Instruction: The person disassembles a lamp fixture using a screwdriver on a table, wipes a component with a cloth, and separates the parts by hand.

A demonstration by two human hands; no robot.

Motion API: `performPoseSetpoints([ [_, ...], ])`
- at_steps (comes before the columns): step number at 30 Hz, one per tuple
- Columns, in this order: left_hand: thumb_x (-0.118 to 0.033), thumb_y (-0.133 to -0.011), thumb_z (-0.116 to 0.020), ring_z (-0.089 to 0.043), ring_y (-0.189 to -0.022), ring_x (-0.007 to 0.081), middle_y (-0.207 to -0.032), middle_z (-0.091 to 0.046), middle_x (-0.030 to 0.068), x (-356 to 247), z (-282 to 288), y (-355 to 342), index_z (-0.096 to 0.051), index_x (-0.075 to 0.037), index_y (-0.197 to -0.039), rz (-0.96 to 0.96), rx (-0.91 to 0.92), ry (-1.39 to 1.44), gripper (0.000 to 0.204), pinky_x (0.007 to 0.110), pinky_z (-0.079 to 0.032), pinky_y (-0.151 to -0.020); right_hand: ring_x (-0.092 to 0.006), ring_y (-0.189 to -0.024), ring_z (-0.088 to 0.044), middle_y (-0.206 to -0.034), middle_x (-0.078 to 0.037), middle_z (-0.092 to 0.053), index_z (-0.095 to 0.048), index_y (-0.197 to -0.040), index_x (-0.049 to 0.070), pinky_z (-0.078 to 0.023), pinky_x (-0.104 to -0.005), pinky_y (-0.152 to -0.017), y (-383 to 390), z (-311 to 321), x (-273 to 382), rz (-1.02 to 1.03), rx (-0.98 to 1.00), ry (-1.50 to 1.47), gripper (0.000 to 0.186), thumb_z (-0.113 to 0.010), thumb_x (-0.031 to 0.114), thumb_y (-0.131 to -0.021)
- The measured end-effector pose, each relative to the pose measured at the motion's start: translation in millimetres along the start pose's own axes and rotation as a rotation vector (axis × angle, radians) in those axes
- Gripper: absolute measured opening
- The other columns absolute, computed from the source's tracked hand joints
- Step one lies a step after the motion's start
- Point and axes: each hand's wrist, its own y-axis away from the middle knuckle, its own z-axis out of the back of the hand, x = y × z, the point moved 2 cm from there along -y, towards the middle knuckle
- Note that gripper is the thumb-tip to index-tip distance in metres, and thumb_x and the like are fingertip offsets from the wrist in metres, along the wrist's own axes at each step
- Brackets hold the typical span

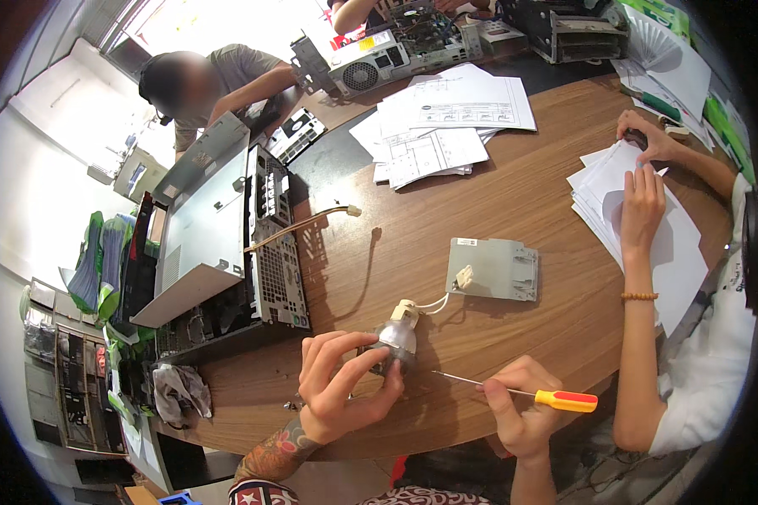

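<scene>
My left hand (337, 383) is closed on a lamp bulb (398, 337) with a silvery, bowl-shaped reflector and a pale ceramic neck, just over the table. White wires run from its neck to a cream connector (464, 276), which lies over a grey metal plate (505, 273). To the right, my right hand (520, 412) grips a thin screwdriver (568, 401) by its shaft, near the yellow and red handle. The screwdriver's tip (435, 372) points left toward the lamp and stays apart from it. Small screws (293, 404) lie by my left wrist.
An opened computer case (202, 244) stands at left, a cable (312, 220) sticking out. Paper sheets (446, 105) lie at the far side, near another opened computer (396, 59). At right, a co-worker's hands (644, 198) rest on papers (678, 252); another person (244, 76) leans in at far left.
</scene>
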Motion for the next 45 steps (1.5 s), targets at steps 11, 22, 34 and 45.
performPoseSetpoints([
  [11, -0.006, -0.059, -0.083, -0.064, -0.082, 0.0233, -0.098, -0.07, 0.006, 4.2, 3.4, 1.2, -0.071, -0.01, -0.096, -0.054, 0.012, 0.02, 0.039, 0.033, -0.043, -0.071, -0.0144, -0.056, -0.055, -0.069, -0.006, -0.062, -0.069, -0.077, 0.003, -0.04, -0.0269, -0.051, -1.0, -1.1, 0.4, 0.014, 0.007, 0.011, 0.013, -0.077, 0.011, -0.085],
  [22, -0.002, -0.058, -0.08, -0.066, -0.084, 0.0246, -0.099, -0.07, 0.0078, 8.3, 5.8, 0.6, -0.071, -0.009, -0.098, 0.027, -0.009, 0.156, 0.042, 0.034, -0.045, -0.073, -0.0151, -0.057, -0.054, -0.069, -0.006, -0.062, -0.068, -0.077, 0.004, -0.04, -0.0276, -0.052, 1.3, -0.6, -1.2, 0.018, 0.004, 0.017, 0.014, -0.077, 0.012, -0.085],
  [34, 0.003, -0.064, -0.068, -0.065, -0.093, 0.0273, -0.107, -0.064, 0.0228, 20.2, 12.5, -4.6, -0.067, 0.002, -0.106, 0.149, -0.034, 0.578, 0.043, 0.034, -0.054, -0.079, -0.0164, -0.059, -0.056, -0.069, -0.007, -0.062, -0.067, -0.076, 0.004, -0.041, -0.0282, -0.054, -2.0, -1.0, 3.6, 0.04, 0.011, 0.011, 0.014, -0.076, 0.01, -0.085],
  [45, -0.002, -0.069, -0.06, -0.059, -0.097, 0.0244, -0.116, -0.059, 0.0208, 20.3, 16.1, -3.5, -0.068, 0.004, -0.1, 0.239, 0.185, 0.71, 0.033, 0.037, -0.048, -0.085, -0.0157, -0.065, -0.056, -0.068, -0.006, -0.062, -0.064, -0.072, 0.002, -0.043, -0.0289, -0.063, 5.0, -2.1, 6.8, -0.007, -0.025, 0.035, 0.018, -0.069, 0.011, -0.087],
])
